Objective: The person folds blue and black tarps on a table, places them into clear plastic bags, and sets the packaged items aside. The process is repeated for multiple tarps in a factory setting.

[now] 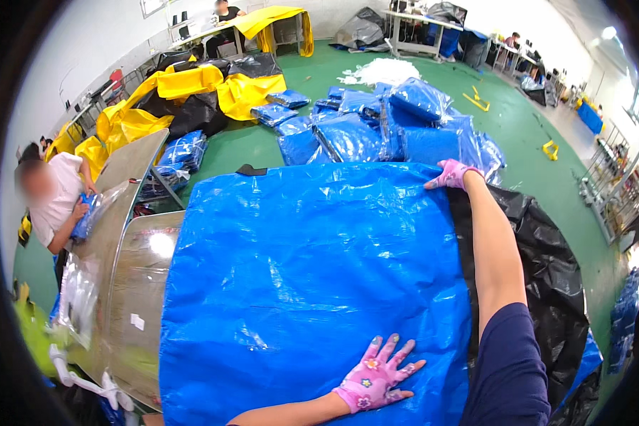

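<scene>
A large blue plastic tarp (312, 248), shiny and slightly creased, lies spread over the table in front of me. My left hand (376, 380), in a pink flowered glove, rests flat on its near part, fingers spread. At the far right corner my right hand (456, 175), in a matching glove, is closed on the tarp's edge, with my arm stretched forward. Black sheeting (536, 263) runs along the right side and hangs down beyond my right arm. A small black tab (251, 170) sticks out at the far left edge.
Behind the table, blue packs in clear wrap (383, 128) are heaped on the green floor. At left, a person (56, 195) handles a blue pack at a brown tabletop (124, 174). Yellow and black sheeting (184, 92) lies beyond. Yellow straps (478, 99) lie far right.
</scene>
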Available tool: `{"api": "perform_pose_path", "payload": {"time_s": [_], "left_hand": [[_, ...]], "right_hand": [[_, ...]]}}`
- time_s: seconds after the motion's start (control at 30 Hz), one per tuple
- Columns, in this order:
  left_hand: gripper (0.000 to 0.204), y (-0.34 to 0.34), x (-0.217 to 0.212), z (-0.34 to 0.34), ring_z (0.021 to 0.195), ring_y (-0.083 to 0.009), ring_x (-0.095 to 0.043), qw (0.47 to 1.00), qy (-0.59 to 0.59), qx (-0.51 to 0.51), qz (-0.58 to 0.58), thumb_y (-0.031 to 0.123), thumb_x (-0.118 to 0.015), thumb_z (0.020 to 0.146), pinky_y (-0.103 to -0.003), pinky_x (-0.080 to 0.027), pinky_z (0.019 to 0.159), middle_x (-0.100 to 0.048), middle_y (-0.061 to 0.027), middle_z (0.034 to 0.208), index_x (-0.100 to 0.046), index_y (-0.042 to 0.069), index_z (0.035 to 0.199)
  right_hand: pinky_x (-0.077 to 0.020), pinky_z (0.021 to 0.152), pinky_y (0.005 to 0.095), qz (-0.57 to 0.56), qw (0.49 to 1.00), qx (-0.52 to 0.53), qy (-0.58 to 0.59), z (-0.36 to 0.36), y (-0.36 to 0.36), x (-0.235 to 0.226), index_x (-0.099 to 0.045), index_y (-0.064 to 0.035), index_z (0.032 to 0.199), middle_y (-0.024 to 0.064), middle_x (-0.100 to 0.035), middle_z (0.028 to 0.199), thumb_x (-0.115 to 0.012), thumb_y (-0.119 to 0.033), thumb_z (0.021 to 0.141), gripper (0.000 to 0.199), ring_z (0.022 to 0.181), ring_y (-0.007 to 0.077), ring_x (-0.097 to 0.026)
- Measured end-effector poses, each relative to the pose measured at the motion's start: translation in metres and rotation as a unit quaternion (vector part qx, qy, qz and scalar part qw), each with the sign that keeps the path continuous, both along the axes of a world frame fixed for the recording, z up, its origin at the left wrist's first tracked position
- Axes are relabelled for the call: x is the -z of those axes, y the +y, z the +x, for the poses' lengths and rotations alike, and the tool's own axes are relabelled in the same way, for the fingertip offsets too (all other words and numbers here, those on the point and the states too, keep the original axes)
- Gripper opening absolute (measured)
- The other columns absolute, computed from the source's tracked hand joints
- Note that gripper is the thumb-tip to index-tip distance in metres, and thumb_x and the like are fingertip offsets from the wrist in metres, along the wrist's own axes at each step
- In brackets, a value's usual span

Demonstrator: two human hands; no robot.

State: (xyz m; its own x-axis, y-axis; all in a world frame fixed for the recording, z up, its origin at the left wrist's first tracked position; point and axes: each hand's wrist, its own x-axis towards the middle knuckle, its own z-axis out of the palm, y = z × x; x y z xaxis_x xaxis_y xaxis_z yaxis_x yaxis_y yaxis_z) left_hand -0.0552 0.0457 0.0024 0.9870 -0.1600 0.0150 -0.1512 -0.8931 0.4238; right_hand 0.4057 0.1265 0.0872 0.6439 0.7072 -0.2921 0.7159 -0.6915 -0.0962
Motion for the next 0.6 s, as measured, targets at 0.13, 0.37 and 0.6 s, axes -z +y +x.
{"api": "perform_pose_path", "payload": {"time_s": [0.13, 0.37, 0.6], "left_hand": [[0.066, 0.003, -0.002, 0.001, 0.131, -0.0457, -0.036, 0.998, -0.045, -0.032, -0.011, 0.062, -0.044, 0.088, -0.061, -0.024, 0.108, -0.037, -0.0194, 0.146, -0.043, 0.024, 0.142], [0.063, 0.019, 0.017, -0.019, 0.129, -0.0367, -0.041, 0.988, -0.064, -0.134, 0.031, 0.052, -0.052, 0.085, -0.052, -0.029, 0.109, -0.045, -0.023, 0.137, -0.049, 0.013, 0.134], [0.06, 0.077, 0.007, -0.034, 0.129, -0.0357, -0.041, 0.967, -0.084, -0.209, 0.12, 0.049, -0.053, 0.086, -0.051, -0.029, 0.109, -0.047, -0.0218, 0.134, -0.05, 0.011, 0.132]], "right_hand": [[-0.046, 0.094, 0.0433, 0.388, 0.874, -0.22, -0.194, -0.056, -0.018, -0.042, -0.061, -0.0116, 0.117, 0.017, -0.059, 0.119, -0.071, -0.024, 0.075, 0.045, 0.111, 0.0364, -0.055], [-0.0379, 0.05, 0.0326, 0.115, 0.889, -0.425, -0.127, -0.337, -0.333, -0.084, -0.064, -0.0172, 0.119, -0.001, -0.043, 0.055, -0.063, -0.019, 0.07, 0.049, 0.054, 0.0173, -0.048], [-0.0428, 0.062, 0.041, 0.061, 0.943, -0.256, -0.202, -0.382, -0.401, 0.012, -0.057, -0.0256, 0.13, 0.0073, -0.05, 0.073, -0.057, -0.006, 0.072, 0.061, 0.07, 0.0267, -0.052]]}}
